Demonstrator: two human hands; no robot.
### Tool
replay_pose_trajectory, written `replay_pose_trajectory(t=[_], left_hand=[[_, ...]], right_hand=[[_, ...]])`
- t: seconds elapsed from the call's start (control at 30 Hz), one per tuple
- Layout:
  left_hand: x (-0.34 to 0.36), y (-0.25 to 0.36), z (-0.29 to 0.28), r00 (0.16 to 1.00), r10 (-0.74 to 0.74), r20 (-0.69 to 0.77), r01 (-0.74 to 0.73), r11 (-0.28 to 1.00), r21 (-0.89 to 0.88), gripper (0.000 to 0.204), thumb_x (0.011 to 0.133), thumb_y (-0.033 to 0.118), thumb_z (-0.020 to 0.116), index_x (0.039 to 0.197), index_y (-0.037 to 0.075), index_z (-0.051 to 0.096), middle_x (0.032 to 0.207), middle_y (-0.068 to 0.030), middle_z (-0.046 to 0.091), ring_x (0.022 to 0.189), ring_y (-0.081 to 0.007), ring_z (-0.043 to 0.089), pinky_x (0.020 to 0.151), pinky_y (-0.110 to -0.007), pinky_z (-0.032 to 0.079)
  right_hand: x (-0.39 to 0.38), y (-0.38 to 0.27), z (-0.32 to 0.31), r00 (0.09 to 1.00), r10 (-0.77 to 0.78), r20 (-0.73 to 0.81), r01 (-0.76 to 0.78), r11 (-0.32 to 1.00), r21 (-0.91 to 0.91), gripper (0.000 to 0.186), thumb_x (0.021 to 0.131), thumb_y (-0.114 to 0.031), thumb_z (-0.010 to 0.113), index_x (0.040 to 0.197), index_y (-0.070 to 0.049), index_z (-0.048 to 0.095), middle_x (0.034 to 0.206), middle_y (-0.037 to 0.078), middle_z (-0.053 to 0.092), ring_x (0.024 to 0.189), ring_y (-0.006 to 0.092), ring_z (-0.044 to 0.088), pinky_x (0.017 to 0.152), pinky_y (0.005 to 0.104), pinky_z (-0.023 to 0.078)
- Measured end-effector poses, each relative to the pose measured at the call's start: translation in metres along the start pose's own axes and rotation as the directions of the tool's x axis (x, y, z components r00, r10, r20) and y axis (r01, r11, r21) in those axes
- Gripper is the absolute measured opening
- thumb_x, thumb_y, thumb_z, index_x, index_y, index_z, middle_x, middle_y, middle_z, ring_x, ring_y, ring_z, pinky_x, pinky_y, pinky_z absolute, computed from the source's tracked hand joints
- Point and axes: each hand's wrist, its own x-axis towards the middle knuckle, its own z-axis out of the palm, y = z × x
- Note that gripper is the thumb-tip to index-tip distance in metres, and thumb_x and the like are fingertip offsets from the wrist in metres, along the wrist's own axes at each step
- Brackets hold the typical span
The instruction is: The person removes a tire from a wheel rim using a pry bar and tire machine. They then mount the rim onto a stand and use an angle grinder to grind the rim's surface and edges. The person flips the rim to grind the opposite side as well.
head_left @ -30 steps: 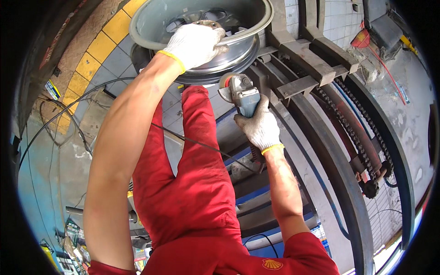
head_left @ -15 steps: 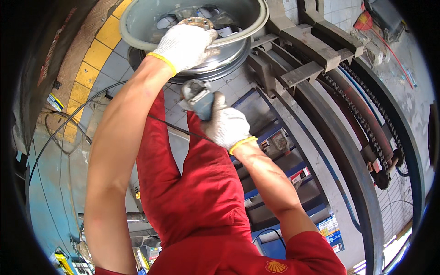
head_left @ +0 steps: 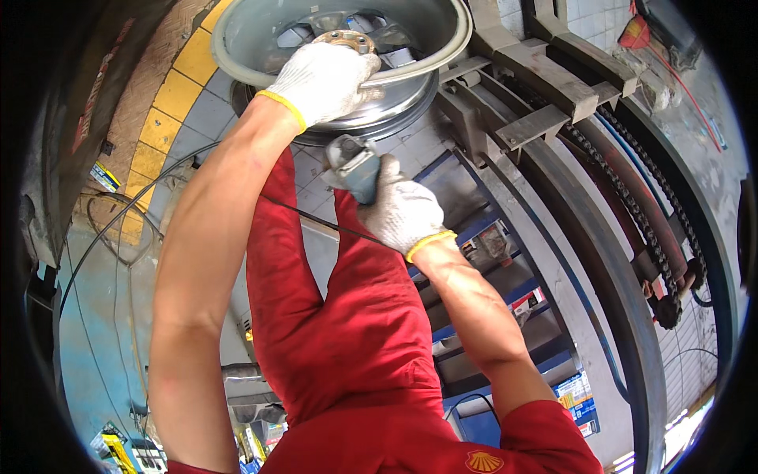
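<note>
My left hand [head_left: 322, 84], in a white glove with a yellow cuff, is closed at the near edge of a wheel rim [head_left: 237, 74]. A rusty round metal flange with bolt holes [head_left: 345, 38] shows just beyond its knuckles and appears held in it; the fingertips are hidden. Nearer to me, my right hand [head_left: 404, 212], gloved the same way, is wrapped round the blue-grey body of an angle grinder [head_left: 359, 175]. The grinder's metal head points up toward the rim, apart from it and from the flange. A black cord [head_left: 316, 220] crosses in front of my red trousers.
Another wheel rim [head_left: 387, 110] lies beneath the upper one. To the right stands a heavy steel frame [head_left: 568, 87] with chains [head_left: 624, 197]. A blue rack with trays [head_left: 474, 316] is beside my right forearm. Cables [head_left: 134, 197] hang at left by yellow floor tiles [head_left: 175, 95].
The whole view has shifted slightly, so things appear a little farther right. Both hands keep their grips, and the grinder stays close below the rims.
</note>
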Motion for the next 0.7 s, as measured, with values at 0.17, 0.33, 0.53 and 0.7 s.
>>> replay_pose_trajectory(t=[0.17,0.33,0.53,0.7], left_hand=[[-0.005,-0.009,-0.004,0.999,0.032,-0.030,-0.031,0.999,0.016,0.044,0.105,0.047,0.073,0.122,0.007,0.079,0.104,-0.0220,0.081,0.098,-0.0427,0.079,0.087,-0.054,0.063],[-0.015,-0.023,-0.012,0.998,0.047,-0.028,-0.046,0.999,0.019,0.048,0.105,0.047,0.071,0.132,0.008,0.078,0.109,-0.0226,0.081,0.101,-0.0425,0.079,0.090,-0.053,0.063],[-0.028,-0.042,-0.021,0.997,0.037,0.065,-0.039,0.999,0.029,0.052,0.104,0.048,0.073,0.139,0.009,0.077,0.113,-0.0228,0.081,0.106,-0.0426,0.078,0.095,-0.053,0.061],[-0.030,-0.048,-0.027,0.990,0.019,0.138,-0.023,0.999,0.023,0.053,0.102,0.047,0.075,0.138,0.008,0.078,0.117,-0.0219,0.081,0.110,-0.0422,0.077,0.097,-0.053,0.061]], right_hand=[[-0.007,0.014,-0.028,0.992,0.111,0.057,-0.110,0.994,-0.022,0.091,0.087,-0.038,0.086,0.155,0.001,0.039,0.109,0.032,0.079,0.108,0.0510,0.078,0.095,0.0578,0.062],[0.000,0.022,-0.048,0.977,0.199,0.084,-0.198,0.980,-0.018,0.097,0.085,-0.041,0.088,0.157,0.000,0.038,0.107,0.034,0.079,0.107,0.0526,0.078,0.092,0.0584,0.062],[0.006,0.024,-0.056,0.961,0.251,0.114,-0.251,0.968,-0.009,0.096,0.084,-0.041,0.088,0.155,0.001,0.038,0.109,0.035,0.079,0.109,0.0527,0.077,0.093,0.0576,0.061],[0.002,-0.009,-0.044,0.969,0.163,0.187,-0.172,0.985,0.033,0.087,0.087,-0.040,0.084,0.150,0.003,0.041,0.110,0.036,0.078,0.110,0.0524,0.077,0.095,0.0580,0.061]])
